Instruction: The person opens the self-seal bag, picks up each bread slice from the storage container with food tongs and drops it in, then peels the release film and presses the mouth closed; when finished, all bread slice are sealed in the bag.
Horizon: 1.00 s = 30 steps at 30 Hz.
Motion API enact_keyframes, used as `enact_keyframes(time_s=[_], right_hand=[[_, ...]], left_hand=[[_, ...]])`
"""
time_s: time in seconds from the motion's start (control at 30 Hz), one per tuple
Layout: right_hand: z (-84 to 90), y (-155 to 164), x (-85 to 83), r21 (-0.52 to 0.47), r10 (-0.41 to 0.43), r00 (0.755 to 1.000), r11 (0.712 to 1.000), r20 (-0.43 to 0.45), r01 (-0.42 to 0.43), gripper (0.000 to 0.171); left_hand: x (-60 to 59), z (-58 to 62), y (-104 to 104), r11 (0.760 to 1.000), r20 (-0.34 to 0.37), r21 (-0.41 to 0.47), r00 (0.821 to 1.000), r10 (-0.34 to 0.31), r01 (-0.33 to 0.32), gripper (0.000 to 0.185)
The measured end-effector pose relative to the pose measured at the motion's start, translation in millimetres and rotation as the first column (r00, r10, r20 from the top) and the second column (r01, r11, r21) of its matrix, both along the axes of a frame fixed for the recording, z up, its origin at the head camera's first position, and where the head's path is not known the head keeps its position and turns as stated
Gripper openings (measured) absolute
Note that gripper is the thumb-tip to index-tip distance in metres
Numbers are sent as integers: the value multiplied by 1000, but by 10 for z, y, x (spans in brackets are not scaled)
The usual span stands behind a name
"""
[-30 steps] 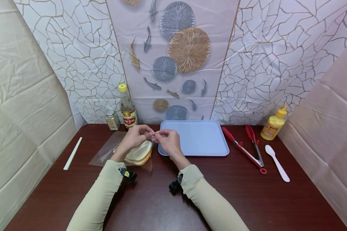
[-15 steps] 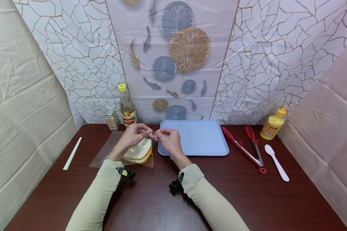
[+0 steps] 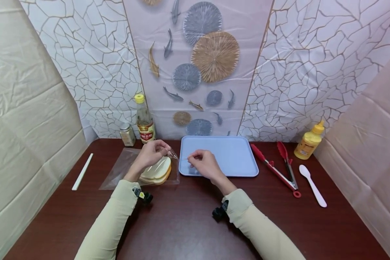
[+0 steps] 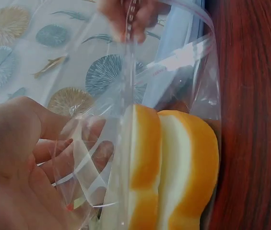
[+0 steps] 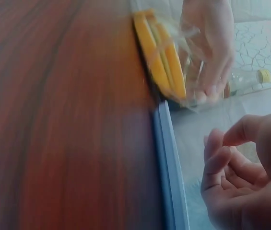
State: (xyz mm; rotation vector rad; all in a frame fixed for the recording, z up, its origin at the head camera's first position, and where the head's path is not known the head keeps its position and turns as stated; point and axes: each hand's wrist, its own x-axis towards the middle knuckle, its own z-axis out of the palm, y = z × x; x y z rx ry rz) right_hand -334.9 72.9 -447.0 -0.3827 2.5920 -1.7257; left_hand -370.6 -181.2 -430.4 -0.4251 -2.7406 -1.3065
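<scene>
A clear zip-lock bag (image 3: 117, 175) lies on the table with bread slices (image 3: 160, 168) inside, white with orange crusts. My left hand (image 3: 149, 154) pinches its upper rim. The left wrist view shows the bread slices (image 4: 193, 158) through the plastic, beside the zip strip (image 4: 128, 86). Apart from the bag, my right hand (image 3: 205, 164) hovers over the left part of the light blue tray (image 3: 227, 159). In the right wrist view the right hand (image 5: 250, 177) has thumb and forefinger together and the others curled, with nothing visible between them.
Behind the bag stand a spice jar (image 3: 127, 135) and a yellow-capped sauce bottle (image 3: 145, 124). A white stick (image 3: 82, 172) lies at the left. Red-handled tongs (image 3: 276, 173), a white spoon (image 3: 313, 186) and a yellow squeeze bottle (image 3: 309, 141) are at the right.
My right hand has moved right, away from the left fingers and the bag's rim, to over the tray. The bag's right edge spreads farther right; the left hand stays at the rim.
</scene>
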Motion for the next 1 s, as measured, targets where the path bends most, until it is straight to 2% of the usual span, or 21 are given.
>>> enact_keyframes(time_s=[0.2, 0.37, 0.5, 0.67, 1.0], right_hand=[[-8, 364, 96, 159, 66, 997, 986, -44, -58, 18], [5, 595, 160, 242, 100, 992, 967, -76, -79, 16], [13, 789, 203, 266, 131, 989, 958, -64, -110, 14], [37, 1005, 276, 264, 172, 985, 950, -8, -164, 13], [20, 1476, 443, 286, 185, 980, 937, 79, -200, 13]], left_hand=[[-19, -29, -4, 1000, 28, 18, 999, -24, 23, 16], [-55, -107, -40, 998, 58, 35, 997, -55, 53, 18], [-78, -163, -60, 995, 69, 53, 994, -88, 84, 18], [-84, -200, -104, 991, 77, 88, 991, -111, 104, 16], [-111, -231, -142, 986, 45, 65, 986, -159, 156, 13]])
